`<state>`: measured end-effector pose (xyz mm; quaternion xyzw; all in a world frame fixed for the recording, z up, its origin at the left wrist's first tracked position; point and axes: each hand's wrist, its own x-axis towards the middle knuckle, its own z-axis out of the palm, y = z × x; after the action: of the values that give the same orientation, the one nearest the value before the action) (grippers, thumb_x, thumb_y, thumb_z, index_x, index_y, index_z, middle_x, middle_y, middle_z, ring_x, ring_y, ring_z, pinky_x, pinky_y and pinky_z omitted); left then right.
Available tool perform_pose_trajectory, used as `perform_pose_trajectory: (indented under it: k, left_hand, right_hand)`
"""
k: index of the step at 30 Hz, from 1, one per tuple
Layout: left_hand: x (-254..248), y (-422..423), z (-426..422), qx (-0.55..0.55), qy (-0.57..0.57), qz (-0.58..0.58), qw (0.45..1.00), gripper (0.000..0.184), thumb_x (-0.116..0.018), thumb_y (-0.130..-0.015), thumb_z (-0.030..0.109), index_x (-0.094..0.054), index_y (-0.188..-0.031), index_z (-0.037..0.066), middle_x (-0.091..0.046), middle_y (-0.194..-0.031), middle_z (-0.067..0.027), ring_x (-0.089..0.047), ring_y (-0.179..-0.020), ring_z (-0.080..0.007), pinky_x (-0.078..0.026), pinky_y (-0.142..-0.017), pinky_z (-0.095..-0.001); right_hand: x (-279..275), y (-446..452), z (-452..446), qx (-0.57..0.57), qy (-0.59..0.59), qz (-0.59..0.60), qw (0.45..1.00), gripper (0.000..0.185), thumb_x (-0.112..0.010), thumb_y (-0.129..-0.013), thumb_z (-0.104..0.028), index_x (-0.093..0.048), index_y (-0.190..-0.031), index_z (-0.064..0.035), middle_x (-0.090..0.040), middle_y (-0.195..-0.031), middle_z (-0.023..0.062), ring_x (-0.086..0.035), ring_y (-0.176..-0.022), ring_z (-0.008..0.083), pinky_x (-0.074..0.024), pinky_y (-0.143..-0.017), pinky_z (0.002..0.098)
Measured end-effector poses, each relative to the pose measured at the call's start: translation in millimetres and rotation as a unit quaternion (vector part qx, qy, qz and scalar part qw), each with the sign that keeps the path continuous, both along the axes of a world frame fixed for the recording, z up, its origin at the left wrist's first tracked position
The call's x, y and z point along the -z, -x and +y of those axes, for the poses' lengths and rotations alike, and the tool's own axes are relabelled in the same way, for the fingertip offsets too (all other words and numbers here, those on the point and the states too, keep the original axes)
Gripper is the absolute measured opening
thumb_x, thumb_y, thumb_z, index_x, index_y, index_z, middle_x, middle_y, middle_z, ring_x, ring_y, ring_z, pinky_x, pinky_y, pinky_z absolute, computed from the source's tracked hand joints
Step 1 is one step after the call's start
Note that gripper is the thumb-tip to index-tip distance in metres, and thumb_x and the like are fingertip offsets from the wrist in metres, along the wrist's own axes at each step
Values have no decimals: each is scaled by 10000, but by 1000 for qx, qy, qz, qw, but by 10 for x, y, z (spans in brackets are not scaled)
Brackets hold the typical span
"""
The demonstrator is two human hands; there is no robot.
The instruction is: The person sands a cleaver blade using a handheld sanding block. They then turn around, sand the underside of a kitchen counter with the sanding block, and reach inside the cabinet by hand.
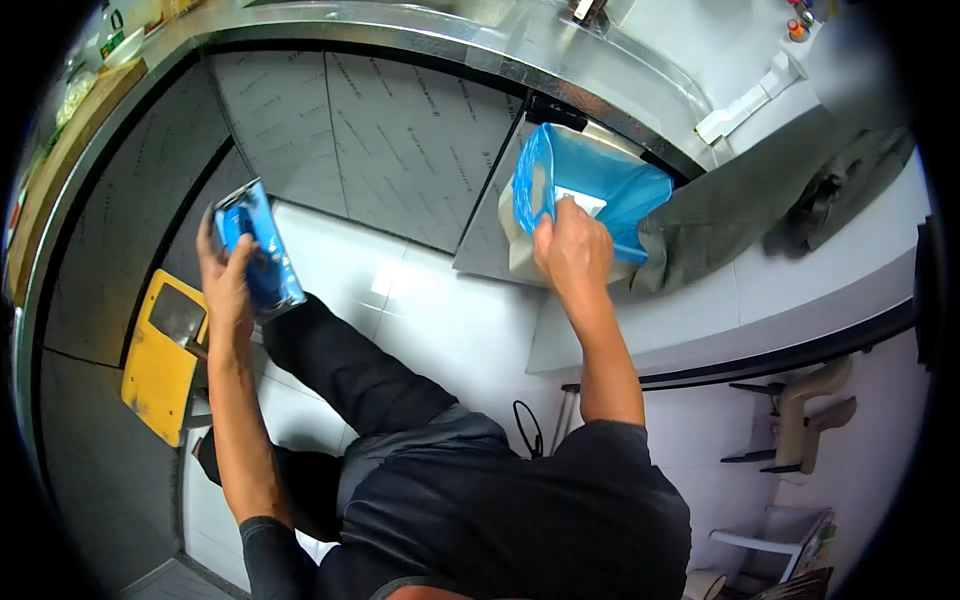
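My left hand (228, 275) is wrapped round a flat blue package (272, 255), held tilted over my knee. A rounded blue item (238, 225) shows on its face beside my thumb; what it is I cannot make out. On the right, my right hand (576, 245) is closed at the near rim of a blue plastic bag (610, 165). The bag lines a pale bin (522, 245) against the cabinet. A small white piece (582, 200) lies just beyond my right fingers; whether they touch it is unclear.
A yellow stool (155, 375) stands at left, near my leg. Grey cabinet doors (400, 140) run under a metal counter edge (420, 35). Dark cloth (710, 195) hangs beside the bin. A wooden board (65, 170) lies on the left counter.
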<state>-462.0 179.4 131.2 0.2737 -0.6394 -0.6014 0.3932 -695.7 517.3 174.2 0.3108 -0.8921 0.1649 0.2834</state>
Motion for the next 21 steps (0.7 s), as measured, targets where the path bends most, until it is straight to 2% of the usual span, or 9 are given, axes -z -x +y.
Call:
perform_pose_trajectory:
  k: [1, 3, 5, 7, 9, 14, 15, 16, 21]
  left_hand:
    - [-25, 150, 139, 3, 3, -1, 1000, 681, -685, -900, 257, -371, -1500, 188, -632, -972, -61, -589, -938, -168, -472, -882, -346]
    - [45, 436, 323, 36, 8, -40, 999, 505, -648, -913, 172, -513, -1396, 110, -608, -1016, -66, -572, -894, -145, -479, -814, -282]
    - [247, 756, 423, 122, 6, -62, 991, 391, -638, -915, 202, -620, -1288, 86, -627, -1068, -89, -580, -953, -170, -480, -848, -293]
    - [325, 1063, 682, 154, 49, -104, 981, 379, -631, -909, 240, -645, -1242, 59, -645, -1141, -153, -610, -1009, -231, -481, -894, -332]
    - [462, 1336, 924, 200, 118, -142, 962, 387, -629, -911, 235, -640, -1241, 34, -655, -1175, -173, -610, -1078, -244, -473, -922, -336]
    - [595, 1655, 1600, 266, 125, -203, 934, 426, -629, -888, 332, -656, -1241, 95, -625, -1035, -225, -616, -945, -333, -489, -868, -391]
    - [621, 1692, 1693, 281, 122, -211, 928, 437, -634, -885, 377, -666, -1230, 109, -601, -1014, -220, -613, -942, -336, -492, -859, -390]
    - [649, 1712, 1797, 289, 113, -210, 927, 423, -630, -889, 395, -677, -1212, 127, -588, -1059, -229, -612, -961, -355, -490, -881, -401]
    - [707, 1762, 2155, 348, 98, -217, 907, 457, -548, -923, 507, -687, -1225, 192, -551, -1129, -259, -595, -998, -391, -474, -917, -439]
  right_hand:
    - [4, -55, 103, -15, -1, 3, 1000, 143, -633, -803, -151, -586, -810, -16, -647, -776, 182, -631, -730, 382, -475, -690, 490]
    - [-43, -201, 323, -38, -8, 2, 999, 134, -634, -799, -142, -587, -819, -19, -636, -765, 175, -621, -720, 379, -467, -685, 485]
    - [-87, -315, 513, -62, -15, -3, 998, 126, -636, -794, -134, -588, -829, -23, -625, -755, 169, -611, -711, 376, -459, -679, 480]
    - [-111, -395, 712, -89, 3, -16, 996, 123, -647, -771, -108, -594, -840, -21, -606, -736, 160, -589, -675, 369, -443, -641, 460]
    - [-153, -408, 940, -112, -13, -49, 992, 121, -652, -758, -97, -592, -829, -19, -594, -722, 155, -581, -663, 364, -430, -623, 449]
    - [-405, -464, 1451, -135, -71, -142, 978, 124, -666, -723, -85, -577, -781, -21, -571, -680, 139, -563, -633, 348, -403, -581, 417]
    - [-470, -487, 1506, -135, -98, -198, 966, 125, -667, -715, -87, -575, -771, -23, -572, -674, 140, -561, -631, 349, -404, -585, 415]
    - [-521, -522, 1534, -135, -125, -253, 950, 126, -668, -708, -90, -572, -760, -25, -572, -667, 142, -559, -628, 349, -405, -588, 413]
    - [-650, -629, 1358, -122, -157, -237, 951, 151, -655, -683, -77, -536, -729, 4, -531, -656, 152, -512, -602, 328, -389, -575, 403]
